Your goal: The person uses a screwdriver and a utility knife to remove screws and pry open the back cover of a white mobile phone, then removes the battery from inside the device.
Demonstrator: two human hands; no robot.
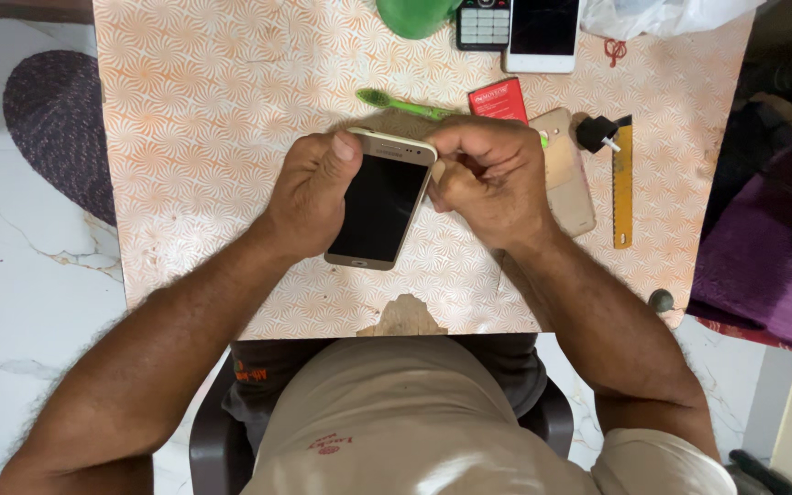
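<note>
A gold-edged smartphone [379, 200] with a dark screen is held face up, slightly tilted, over the middle of the patterned bench [194, 137]. It is clamped along its left edge by the grip of the left hand [309, 197], thumb laid on the top corner. The right hand [488, 179] is curled shut against the phone's upper right edge. Just behind the right hand lie a green toothbrush [396, 103], a red card [499, 99] and a gold back cover [570, 174]; a yellow ruler [622, 188] lies further right.
</note>
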